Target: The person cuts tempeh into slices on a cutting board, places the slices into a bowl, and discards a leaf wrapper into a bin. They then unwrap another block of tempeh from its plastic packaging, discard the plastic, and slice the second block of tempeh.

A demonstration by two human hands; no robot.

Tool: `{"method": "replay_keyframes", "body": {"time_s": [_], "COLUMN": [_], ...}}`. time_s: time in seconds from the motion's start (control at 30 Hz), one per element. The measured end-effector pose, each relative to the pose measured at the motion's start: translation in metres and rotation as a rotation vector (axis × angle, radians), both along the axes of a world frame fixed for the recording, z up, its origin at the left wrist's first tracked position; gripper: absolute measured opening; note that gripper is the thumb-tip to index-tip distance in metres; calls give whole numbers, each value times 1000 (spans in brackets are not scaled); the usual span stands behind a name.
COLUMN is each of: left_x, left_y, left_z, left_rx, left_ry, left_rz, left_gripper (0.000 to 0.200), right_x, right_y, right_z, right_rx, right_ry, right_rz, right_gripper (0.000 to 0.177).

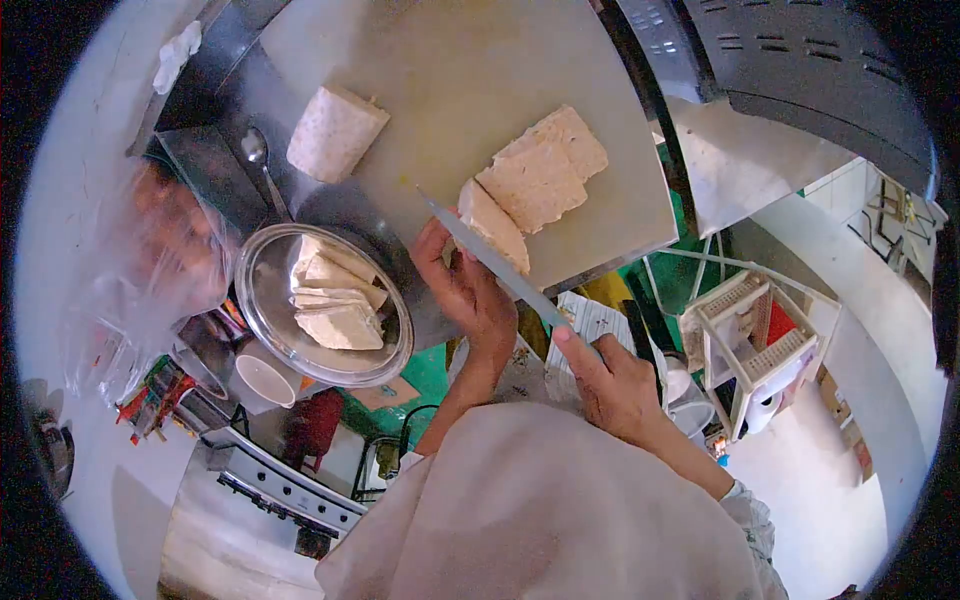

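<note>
My right hand (610, 385) is closed round the handle of a long knife (500, 272), its blade pointing up and left. The blade passes over the near side of a cut tempeh piece (493, 225) on the pale cutting board (430, 90). My left hand (470, 290) is curled against the near left side of that piece, its fingertips partly hidden behind the blade. Touching the piece on the right are flat tempeh slabs (545, 170). A thicker tempeh block (337, 135) rests apart at the upper left of the board.
Left of the board, a round metal bowl (262, 335) holds several tempeh slices (340, 320). A spoon (256, 150) lies beside it, near a clear plastic bag (160, 250). A white cup (267, 375) is below. A stove (280, 490) and a white rack (760, 340) stand lower down.
</note>
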State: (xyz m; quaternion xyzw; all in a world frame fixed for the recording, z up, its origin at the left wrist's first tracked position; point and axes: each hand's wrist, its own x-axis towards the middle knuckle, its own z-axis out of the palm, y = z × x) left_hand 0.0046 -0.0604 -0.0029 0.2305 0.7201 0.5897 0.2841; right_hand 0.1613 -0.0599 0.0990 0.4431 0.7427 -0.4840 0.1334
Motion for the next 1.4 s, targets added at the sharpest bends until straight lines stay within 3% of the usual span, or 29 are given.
{"method": "replay_keyframes", "body": {"time_s": [0.07, 0.13, 0.67, 0.97, 1.03, 1.17, 1.27, 1.33, 1.4], "left_x": [1, 3, 3, 3, 2, 6, 5, 3, 3], "left_y": [2, 5, 3, -1, -2, 2, 0, -2, -1], "left_z": [1, 4, 0, 1, -1, -1, -6, -3, -4], "left_rx": [9, -64, -23, -133, -71, -109, -58, -74, -60], "left_ry": [-11, 71, -6, 127, 16, 129, 68, 90, 106], "left_rz": [5, 49, 67, 51, 22, 76, 131, 48, 46], "left_gripper": [36, 55, 59, 51, 35, 46, 44, 31, 31], "right_x": [0, -2, -14, -19, -19, -15, -11, -3, -1], "right_y": [0, 1, 8, 10, 6, 4, -1, -8, -9], "right_z": [0, 0, -3, -15, -19, -17, -13, -14, -16], "right_rx": [28, 63, 59, 118, 106, 106, 154, 112, 119], "right_ry": [22, 3, -7, 58, 39, 50, 69, 22, 5], "right_rz": [-16, 13, -3, -7, -6, -12, -18, -32, -15], "right_gripper": [70, 70, 71, 74, 75, 76, 73, 67, 66]}}
